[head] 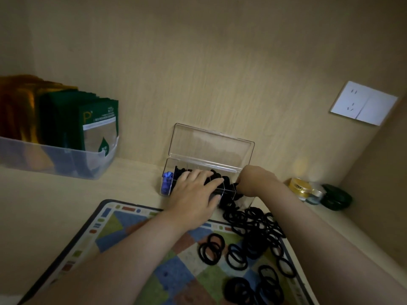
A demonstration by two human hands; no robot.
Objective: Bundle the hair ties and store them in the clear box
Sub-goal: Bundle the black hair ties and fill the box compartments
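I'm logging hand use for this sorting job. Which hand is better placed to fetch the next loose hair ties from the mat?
Probably the right hand. It sits at the right end of the clear box, directly above the loose hair ties on the mat. The left hand lies flat over the box's middle compartments.

The clear box (pixel 222 190) is sitting at frame centre with its lid standing open, black ties filling its compartments (something blue at its left end). Loose black hair ties (pixel 253 234) are lying scattered toward the lower right.
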